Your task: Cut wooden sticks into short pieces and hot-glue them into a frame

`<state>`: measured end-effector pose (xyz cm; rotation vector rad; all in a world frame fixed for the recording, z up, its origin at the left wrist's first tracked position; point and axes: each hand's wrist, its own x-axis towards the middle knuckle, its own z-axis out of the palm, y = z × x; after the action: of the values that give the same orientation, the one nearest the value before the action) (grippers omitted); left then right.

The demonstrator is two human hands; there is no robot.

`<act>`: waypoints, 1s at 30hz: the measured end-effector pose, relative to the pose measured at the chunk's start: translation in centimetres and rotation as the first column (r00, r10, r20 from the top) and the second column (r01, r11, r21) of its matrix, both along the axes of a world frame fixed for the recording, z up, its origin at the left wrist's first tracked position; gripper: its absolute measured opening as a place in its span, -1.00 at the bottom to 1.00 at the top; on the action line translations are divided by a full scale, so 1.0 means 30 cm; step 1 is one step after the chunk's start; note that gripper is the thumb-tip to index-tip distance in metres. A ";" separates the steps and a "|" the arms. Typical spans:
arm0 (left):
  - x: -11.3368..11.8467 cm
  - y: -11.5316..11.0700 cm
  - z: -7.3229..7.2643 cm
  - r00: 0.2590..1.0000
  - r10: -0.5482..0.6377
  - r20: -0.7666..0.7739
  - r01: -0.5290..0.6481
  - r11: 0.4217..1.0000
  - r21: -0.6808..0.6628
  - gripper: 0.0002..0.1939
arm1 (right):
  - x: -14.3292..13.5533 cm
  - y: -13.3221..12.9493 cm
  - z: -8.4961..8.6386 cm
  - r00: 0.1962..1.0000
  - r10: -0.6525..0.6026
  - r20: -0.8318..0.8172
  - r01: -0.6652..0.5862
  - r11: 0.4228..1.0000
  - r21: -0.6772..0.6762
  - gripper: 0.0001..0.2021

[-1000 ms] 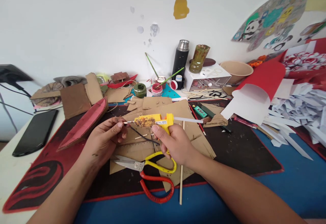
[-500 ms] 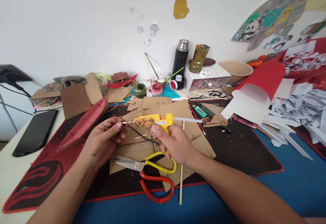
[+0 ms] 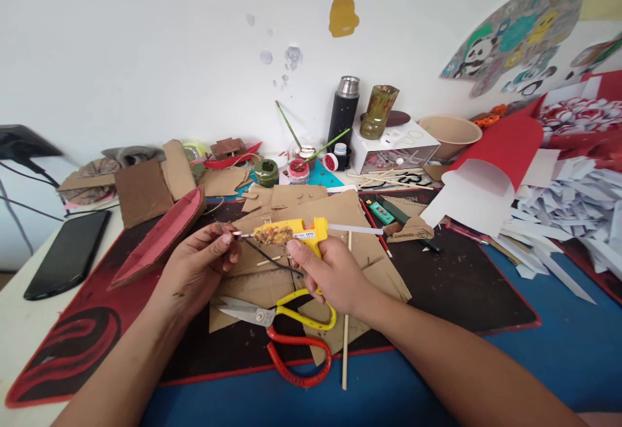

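My right hand (image 3: 328, 268) is wrapped round the handle of a yellow hot glue gun (image 3: 276, 231), its body smeared with brown. A whitish glue stick (image 3: 357, 228) sticks out of the gun's back end. The nozzle points left, at the fingertips of my left hand (image 3: 211, 252). Those fingers are pinched on a small pale piece at the nozzle tip, too small to name. Below the hands lie scissors (image 3: 262, 315) with one yellow and one red handle, on pieces of cardboard (image 3: 340, 210). A black cord passes behind my hands.
A pink-lined cardboard boat shape (image 3: 160, 239) and a black phone (image 3: 68, 255) lie at left. Paint jars (image 3: 267, 172), a thermos (image 3: 344, 113) and a white box (image 3: 389, 151) stand at the back. A thin wooden stick (image 3: 345, 349) lies in front; paper strips (image 3: 573, 207) are heaped at right.
Almost nothing differs. The glue gun and my right hand have shifted very slightly left, while my left hand keeps its pinch at the nozzle.
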<state>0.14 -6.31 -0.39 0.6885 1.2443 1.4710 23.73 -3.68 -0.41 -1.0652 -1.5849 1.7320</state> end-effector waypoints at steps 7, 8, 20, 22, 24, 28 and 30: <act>0.002 0.002 -0.005 1.000 0.008 0.001 -0.008 1.000 0.013 -0.61 | -0.001 0.000 -0.006 1.000 -0.004 0.005 0.004 1.000 0.002 -0.31; 0.002 0.002 -0.005 1.000 0.013 0.002 -0.013 1.000 0.011 -0.61 | -0.001 0.000 -0.006 1.000 -0.004 0.011 0.004 1.000 0.002 -0.31; 0.005 0.003 0.000 1.000 0.028 -0.006 -0.028 1.000 0.002 -0.56 | -0.002 0.002 -0.009 1.000 -0.006 -0.010 0.006 1.000 -0.004 -0.32; 0.004 0.002 -0.001 1.000 0.019 -0.016 -0.019 1.000 0.006 -0.58 | -0.001 0.002 -0.009 1.000 -0.005 -0.004 0.005 1.000 0.000 -0.32; 0.003 0.002 -0.002 1.000 0.015 -0.023 -0.015 1.000 0.006 -0.57 | 0.001 0.002 -0.008 1.000 -0.001 0.004 0.001 1.000 0.005 -0.31; 0.004 0.002 -0.002 0.999 0.023 -0.027 -0.023 1.000 -0.002 -0.51 | 0.003 0.001 -0.005 1.000 0.004 0.008 -0.004 1.000 0.004 -0.31; 0.005 0.002 -0.001 0.999 0.029 -0.024 -0.029 1.000 -0.004 -0.49 | 0.003 0.000 -0.004 1.000 0.004 0.004 -0.004 1.000 -0.001 -0.32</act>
<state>0.29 -6.24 -0.42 0.6897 1.2795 1.4874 23.81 -3.68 -0.51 -1.0670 -1.5898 1.7343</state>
